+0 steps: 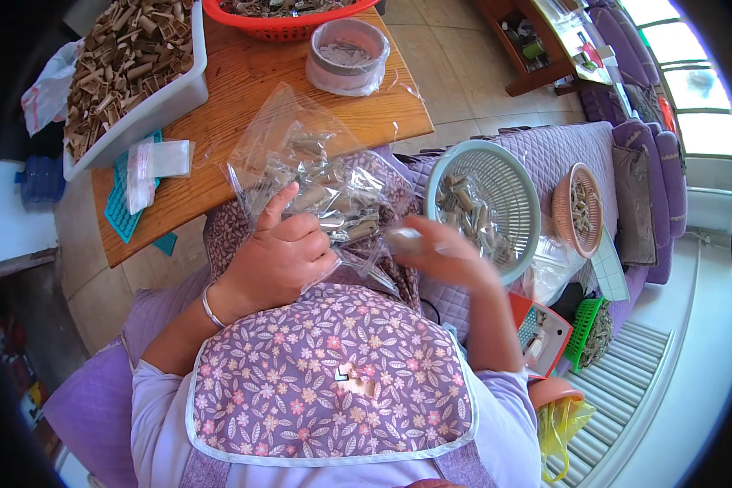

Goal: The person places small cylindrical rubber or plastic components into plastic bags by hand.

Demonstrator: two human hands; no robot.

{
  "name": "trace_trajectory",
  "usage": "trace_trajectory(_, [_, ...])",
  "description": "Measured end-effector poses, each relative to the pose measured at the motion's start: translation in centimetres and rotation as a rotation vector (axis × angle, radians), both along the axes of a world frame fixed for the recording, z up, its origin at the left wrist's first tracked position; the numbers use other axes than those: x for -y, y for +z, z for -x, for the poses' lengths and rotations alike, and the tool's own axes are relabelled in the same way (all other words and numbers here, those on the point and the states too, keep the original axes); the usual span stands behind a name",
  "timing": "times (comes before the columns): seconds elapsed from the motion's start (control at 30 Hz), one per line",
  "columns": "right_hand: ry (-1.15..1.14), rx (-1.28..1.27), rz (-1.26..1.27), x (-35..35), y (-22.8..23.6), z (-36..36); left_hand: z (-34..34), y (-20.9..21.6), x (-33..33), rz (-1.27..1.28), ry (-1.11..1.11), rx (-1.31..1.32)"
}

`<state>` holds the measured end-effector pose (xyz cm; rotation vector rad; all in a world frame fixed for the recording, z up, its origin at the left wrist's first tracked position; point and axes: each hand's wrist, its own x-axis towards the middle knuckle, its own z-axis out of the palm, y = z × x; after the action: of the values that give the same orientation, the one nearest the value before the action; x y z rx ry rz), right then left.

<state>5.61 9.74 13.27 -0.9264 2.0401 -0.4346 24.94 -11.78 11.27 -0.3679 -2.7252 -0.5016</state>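
On my lap, against the table edge, lies a large clear plastic bag point(297, 122) filled with small clear-wrapped packets point(325, 195) of brownish, bark-like pieces. My left hand point(289, 248) is closed on the near edge of this bag, its index finger sticking out over the packets. Just right of the bag's mouth, my right hand point(443, 252) is smeared by motion. A pale, blurred thing shows at its fingertips, too unclear to name. Close beyond that hand stands a grey-green plastic colander point(522, 191) holding several more wrapped packets point(468, 211).
A white bin point(167, 106) of brown curled pieces stands on the wooden table point(390, 114), near a red basket point(281, 28) and a round tub point(346, 61). Small plastic bags point(167, 159) lie on a teal mat point(122, 203). Rightward are a pink basket point(563, 207) and a green basket point(581, 333).
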Motion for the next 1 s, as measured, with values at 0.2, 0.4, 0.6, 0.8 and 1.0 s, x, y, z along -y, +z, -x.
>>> trace_trajectory(0.2, [-0.006,-0.129,0.714,7.3,-3.3,-4.2,-0.3,0.5,0.5,0.073,-0.017,0.010])
trace_trajectory(0.4, [-0.333,-0.831,0.184,-6.1,-3.7,6.3,0.0,-0.1,0.2,-0.008,0.002,0.000])
trace_trajectory(0.6, [-0.306,-0.495,0.036,-13.2,-9.9,11.4,0.2,-0.4,0.5,-0.047,-0.019,-0.003])
trace_trajectory(0.8, [-0.702,-0.262,0.343,-14.9,-7.9,12.6,0.0,-0.4,0.4,-0.022,-0.012,0.007])
trace_trajectory(1.0, [-1.135,0.376,0.738,-2.9,-2.3,1.1,-0.2,-0.4,0.1,-0.015,0.011,-0.008])
